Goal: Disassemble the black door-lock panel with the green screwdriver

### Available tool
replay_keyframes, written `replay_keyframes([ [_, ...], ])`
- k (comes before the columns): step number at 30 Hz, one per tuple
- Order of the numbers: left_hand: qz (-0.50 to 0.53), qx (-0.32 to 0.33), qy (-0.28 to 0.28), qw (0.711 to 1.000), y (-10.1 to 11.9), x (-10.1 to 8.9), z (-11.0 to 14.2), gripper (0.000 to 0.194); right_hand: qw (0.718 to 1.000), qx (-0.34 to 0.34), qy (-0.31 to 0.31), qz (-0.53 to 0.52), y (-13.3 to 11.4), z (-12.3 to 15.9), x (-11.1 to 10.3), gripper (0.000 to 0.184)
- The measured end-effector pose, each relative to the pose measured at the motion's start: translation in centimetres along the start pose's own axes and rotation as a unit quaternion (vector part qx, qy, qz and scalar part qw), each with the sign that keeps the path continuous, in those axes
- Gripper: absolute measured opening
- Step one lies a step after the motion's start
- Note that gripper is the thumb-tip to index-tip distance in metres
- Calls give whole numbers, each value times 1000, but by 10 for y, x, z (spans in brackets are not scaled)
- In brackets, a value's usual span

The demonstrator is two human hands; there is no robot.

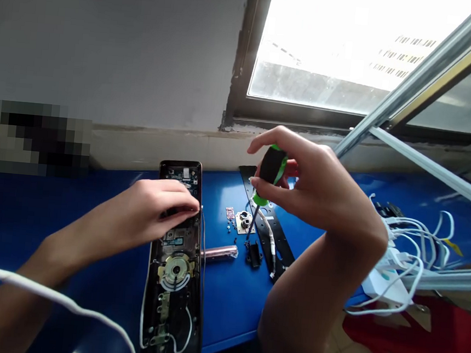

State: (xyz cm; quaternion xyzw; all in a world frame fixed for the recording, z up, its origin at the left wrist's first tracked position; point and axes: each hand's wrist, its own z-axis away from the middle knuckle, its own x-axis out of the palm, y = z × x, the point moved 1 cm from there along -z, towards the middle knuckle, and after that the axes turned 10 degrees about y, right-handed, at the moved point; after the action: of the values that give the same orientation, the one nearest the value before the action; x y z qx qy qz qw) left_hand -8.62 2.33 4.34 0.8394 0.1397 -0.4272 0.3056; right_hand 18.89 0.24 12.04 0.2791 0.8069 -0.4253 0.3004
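Note:
A green and black screwdriver (272, 171) is gripped in my right hand (309, 177), its shaft pointing down toward a small black plastic part (254, 254). My left hand (167, 206) reaches over a long black device housing (159, 315) that lies open, its fingers pinched together near the right rim. What they hold, if anything, is hidden. Inside the housing are a circuit board (178, 174), a round metal part (176, 270) and a white wire (189, 326). A square plate with a round fitting (244, 222) and loose small screws (229, 225) lie to its right.
A long black panel (275, 224) with a white cable lies on the blue table (232, 308). A pinkish cylinder (220, 252) sits beside the housing. Tangled white cords (414, 247) and a power strip (386, 286) are at right, near a metal frame (435, 161) and red stool (412, 329).

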Motion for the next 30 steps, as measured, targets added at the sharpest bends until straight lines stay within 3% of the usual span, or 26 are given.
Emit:
replay_keyframes([
  [3, -34, 40, -83, 995, 13, 20, -30, 25, 995, 63, -63, 41, 17, 1, -2, 33],
  [7, -90, 65, -224, 968, 21, 59, -70, 21, 990, 109, -79, 41, 27, 2, -1, 30],
  [10, -159, 72, -257, 950, 21, 86, -88, 22, 989, 122, -76, 42, 31, 5, -4, 30],
  [13, -153, 74, -283, 944, 20, 102, -96, 24, 989, 122, -74, 34, 33, 8, -7, 30],
  [20, -128, 51, -329, 934, 16, 113, -98, 20, 990, 123, -70, 12, 36, 8, -8, 30],
  [30, -109, 30, -320, 941, 14, 112, -96, 14, 991, 111, -76, 4, 36, 8, -7, 28],
])
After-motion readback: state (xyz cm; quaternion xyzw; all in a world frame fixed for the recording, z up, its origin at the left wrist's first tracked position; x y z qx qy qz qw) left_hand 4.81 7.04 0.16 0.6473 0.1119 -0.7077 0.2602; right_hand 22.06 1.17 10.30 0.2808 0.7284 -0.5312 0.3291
